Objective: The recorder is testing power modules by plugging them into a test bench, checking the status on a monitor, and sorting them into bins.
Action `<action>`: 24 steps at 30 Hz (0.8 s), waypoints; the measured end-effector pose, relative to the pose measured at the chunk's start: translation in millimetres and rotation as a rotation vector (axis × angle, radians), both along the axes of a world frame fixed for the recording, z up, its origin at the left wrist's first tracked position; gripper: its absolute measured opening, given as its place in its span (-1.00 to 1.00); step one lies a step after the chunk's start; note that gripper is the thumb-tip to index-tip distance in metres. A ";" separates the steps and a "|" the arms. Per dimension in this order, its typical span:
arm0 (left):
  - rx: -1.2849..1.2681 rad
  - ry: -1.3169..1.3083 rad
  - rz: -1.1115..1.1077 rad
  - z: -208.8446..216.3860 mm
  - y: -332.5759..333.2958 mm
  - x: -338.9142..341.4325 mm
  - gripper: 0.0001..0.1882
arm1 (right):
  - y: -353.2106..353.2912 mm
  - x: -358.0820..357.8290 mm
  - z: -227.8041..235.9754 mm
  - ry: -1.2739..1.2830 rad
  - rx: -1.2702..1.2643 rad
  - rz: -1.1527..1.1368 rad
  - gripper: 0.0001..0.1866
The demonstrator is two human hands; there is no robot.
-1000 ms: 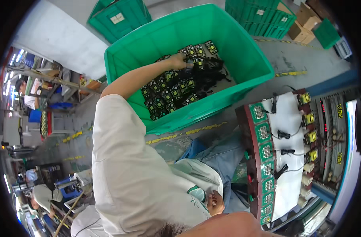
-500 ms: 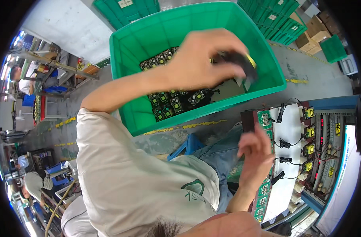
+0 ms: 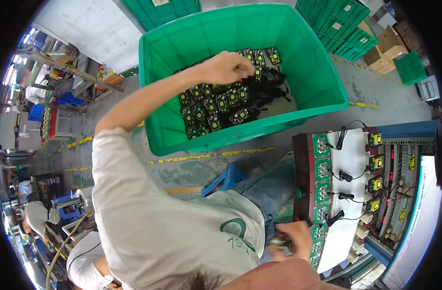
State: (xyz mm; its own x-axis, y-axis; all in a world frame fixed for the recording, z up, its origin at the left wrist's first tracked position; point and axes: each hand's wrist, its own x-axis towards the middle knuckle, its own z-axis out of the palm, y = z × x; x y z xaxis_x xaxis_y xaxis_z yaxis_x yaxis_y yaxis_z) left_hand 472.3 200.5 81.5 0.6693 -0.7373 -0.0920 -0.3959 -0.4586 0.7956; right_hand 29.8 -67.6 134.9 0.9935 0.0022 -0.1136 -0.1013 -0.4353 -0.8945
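Note:
Inside the large green plastic bin [image 3: 196, 38], my left hand [image 3: 225, 68] is low over rows of small circuit boards [image 3: 222, 102] with yellow-topped transformers. Its fingers are curled together; what they hold, if anything, is hidden. A board [image 3: 259, 73] lies right by the fingertips, and black coiled cables [image 3: 269, 89] are heaped beside it. Close to my body at the lower right, my right hand [image 3: 298, 238] is closed around a small dark object with pale, shiny parts [image 3: 282, 244], blurred and partly covered by the fingers.
To the right stands a test fixture with a row of green circuit boards [image 3: 322, 169], a white panel [image 3: 349, 193], black cables and yellow transformers [image 3: 375, 163]. A blue stool [image 3: 225, 179] is below the bin. Green crates [image 3: 334, 21] are stacked behind. Co-workers [image 3: 39, 220] sit at left.
My left hand has moved left and lower in the bin, from the right side where it held a dark piece. My right hand has come down from the fixture toward my body, now gripping something.

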 end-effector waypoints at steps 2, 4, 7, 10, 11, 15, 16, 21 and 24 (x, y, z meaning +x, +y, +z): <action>0.246 -0.092 -0.036 -49.5 4.2 19.6 -0.74 | 25.1 -9.7 -0.8 0.156 -0.061 0.102 -0.49; 0.465 -0.344 -0.264 -116.2 3.0 24.5 -0.60 | 38.4 -30.1 -32.7 0.432 -0.164 0.006 -0.47; 0.375 -0.257 -0.439 -158.9 -20.7 2.9 -0.45 | 36.9 -63.3 -79.0 0.475 -0.106 -0.029 -0.46; 0.495 -0.530 -0.489 -152.5 -40.4 -22.8 -0.38 | 44.8 -86.6 -91.1 0.530 -0.022 -0.083 -0.46; 0.575 -0.490 -0.500 -145.0 -43.1 -26.8 -0.40 | 52.0 -85.9 -88.6 0.509 -0.003 -0.095 -0.46; 0.817 -0.385 -0.504 -125.2 -40.1 -37.5 -0.44 | 63.8 -78.4 -86.7 0.424 0.042 -0.119 -0.48; 0.776 -0.450 -0.488 -130.7 -34.6 -44.2 -0.45 | 63.0 -82.3 -91.4 0.404 0.058 -0.123 -0.49; 0.764 -1.119 -0.639 -210.4 -4.8 -66.6 -0.39 | 72.0 -98.7 -106.2 0.346 0.133 -0.203 -0.49; 0.310 -1.225 -0.459 -223.7 0.9 -71.0 -0.29 | 78.7 -106.8 -100.6 0.363 0.172 -0.335 -0.44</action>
State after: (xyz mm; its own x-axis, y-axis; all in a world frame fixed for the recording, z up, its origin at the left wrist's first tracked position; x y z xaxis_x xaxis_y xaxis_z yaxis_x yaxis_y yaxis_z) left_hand 401.3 201.5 -142.2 0.1400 -0.9736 0.1804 -0.9382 -0.1887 -0.2903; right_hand -77.0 11.1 34.3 0.8396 -0.2602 -0.4769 -0.5268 -0.1756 -0.8317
